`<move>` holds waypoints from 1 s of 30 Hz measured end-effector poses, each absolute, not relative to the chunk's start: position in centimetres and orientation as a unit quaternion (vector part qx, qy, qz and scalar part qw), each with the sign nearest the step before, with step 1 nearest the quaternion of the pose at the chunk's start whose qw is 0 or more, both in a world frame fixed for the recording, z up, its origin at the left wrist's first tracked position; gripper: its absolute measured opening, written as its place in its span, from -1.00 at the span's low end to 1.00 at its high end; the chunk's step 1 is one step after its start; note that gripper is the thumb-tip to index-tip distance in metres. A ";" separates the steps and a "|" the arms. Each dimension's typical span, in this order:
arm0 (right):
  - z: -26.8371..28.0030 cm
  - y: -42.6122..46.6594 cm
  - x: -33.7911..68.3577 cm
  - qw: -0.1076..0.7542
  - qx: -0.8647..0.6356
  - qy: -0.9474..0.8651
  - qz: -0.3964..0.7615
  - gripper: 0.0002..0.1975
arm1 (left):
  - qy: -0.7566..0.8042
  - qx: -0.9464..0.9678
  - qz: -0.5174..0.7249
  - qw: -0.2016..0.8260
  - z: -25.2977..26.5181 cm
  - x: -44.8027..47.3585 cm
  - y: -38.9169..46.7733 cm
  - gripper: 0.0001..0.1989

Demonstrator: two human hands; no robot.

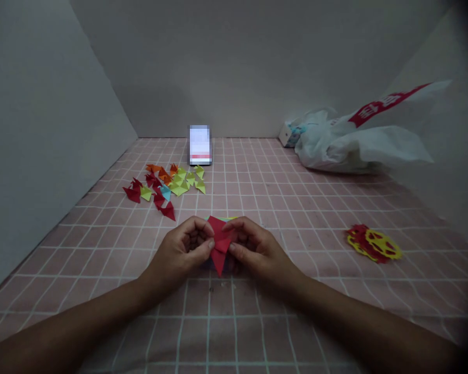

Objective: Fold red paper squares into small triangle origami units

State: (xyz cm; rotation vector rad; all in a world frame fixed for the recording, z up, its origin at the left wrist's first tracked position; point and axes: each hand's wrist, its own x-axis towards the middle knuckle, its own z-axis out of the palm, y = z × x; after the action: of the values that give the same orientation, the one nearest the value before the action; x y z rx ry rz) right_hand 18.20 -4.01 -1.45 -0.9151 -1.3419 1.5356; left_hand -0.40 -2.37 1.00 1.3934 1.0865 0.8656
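Centrally, in the head view, a red folded paper (pixel 219 248) is held up between both hands at the near middle of the checked cloth (pixel 236 337), one sharp tip pointing to the near side. The left hand (pixel 191 241) has its fingers curled and pinches the paper's left edge with the thumb; the right hand (pixel 254 243), curled likewise, pinches its right edge. Just beyond, partly hidden, show green and yellow edges (pixel 232 218) (probably more paper). Farther off to the left lie small folded paper figures (pixel 180 188) in red, orange, yellow-green and blue, near an upright device (pixel 199 143) with a blurred, lit screen. At far right, a white plastic bag (pixel 323 150) rests against a small box (pixel 288 133); nearer, on the right, lie red and yellow cut-outs (pixel 382 244), overlapping.
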 end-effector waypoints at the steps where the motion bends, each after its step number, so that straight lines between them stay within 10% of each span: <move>1: -1.4 -4.0 18.2 0.445 -0.369 -0.570 0.584 -0.84 | 0.454 0.587 0.364 0.562 1.1 -0.4 -2.4 -0.86; 30: -1.5 -4.2 18.7 0.465 -0.351 -0.732 0.354 -0.82 | 0.430 0.535 0.348 0.638 0.6 -0.4 -2.4 -0.82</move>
State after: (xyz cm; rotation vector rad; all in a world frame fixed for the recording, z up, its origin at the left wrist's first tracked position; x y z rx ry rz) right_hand 18.74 -4.16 -1.46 -0.8618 -1.7967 0.8697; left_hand -0.36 -2.41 0.62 1.2217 0.9816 0.7954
